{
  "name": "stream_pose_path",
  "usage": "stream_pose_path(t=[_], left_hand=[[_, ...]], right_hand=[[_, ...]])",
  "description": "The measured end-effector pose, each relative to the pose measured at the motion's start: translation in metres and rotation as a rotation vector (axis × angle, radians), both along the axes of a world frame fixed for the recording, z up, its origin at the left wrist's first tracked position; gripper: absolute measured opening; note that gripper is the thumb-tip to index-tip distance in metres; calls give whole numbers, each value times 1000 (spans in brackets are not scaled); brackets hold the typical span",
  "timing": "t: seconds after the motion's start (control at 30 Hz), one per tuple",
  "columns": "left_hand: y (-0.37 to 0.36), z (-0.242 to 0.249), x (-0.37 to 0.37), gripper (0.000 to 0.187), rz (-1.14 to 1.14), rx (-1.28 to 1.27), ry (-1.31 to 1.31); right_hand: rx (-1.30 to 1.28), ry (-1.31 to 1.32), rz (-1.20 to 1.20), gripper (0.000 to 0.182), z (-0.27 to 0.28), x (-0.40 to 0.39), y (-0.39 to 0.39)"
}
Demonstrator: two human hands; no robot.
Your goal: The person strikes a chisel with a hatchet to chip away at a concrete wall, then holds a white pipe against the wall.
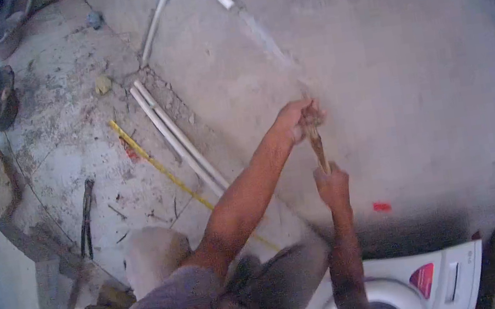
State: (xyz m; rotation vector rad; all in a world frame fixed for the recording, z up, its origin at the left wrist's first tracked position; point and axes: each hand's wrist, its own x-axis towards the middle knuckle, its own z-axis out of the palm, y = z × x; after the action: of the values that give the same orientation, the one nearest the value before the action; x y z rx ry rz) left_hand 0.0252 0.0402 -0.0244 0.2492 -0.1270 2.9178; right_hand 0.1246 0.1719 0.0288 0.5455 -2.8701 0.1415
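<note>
A white washing machine [466, 269] with a round door [399, 288] is standing at the lower edge, its front panel displaying a pinkish-red sticker [423, 280]. At left, a dark round basin [8, 84] is resting on the debris-strewn floor [61, 155], where a yellowish lump [103, 84] and a bluish one [94, 20] are lying well apart.

The scene is dimly and flatly lit, with a greyish cast; a dark shadow is cast low on the wall [417, 99], above the white machine [465, 279]; the left hand [300, 120] and right hand [333, 185] are softened by blur; fine grain is seen throughout; outer shapes are bent; all 4 corners are blacked out.
</note>
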Motion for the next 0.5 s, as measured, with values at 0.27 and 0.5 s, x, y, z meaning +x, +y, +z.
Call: stream_pose_path(t=[0.27,0.5], left_hand=[[-15,12,17,15,-57,-29,-67],[-14,5,6,16,9,-43,-71]], right_hand=[[388,12,-145,30,34,36,-10],[310,270,42,27,4,29,20]])
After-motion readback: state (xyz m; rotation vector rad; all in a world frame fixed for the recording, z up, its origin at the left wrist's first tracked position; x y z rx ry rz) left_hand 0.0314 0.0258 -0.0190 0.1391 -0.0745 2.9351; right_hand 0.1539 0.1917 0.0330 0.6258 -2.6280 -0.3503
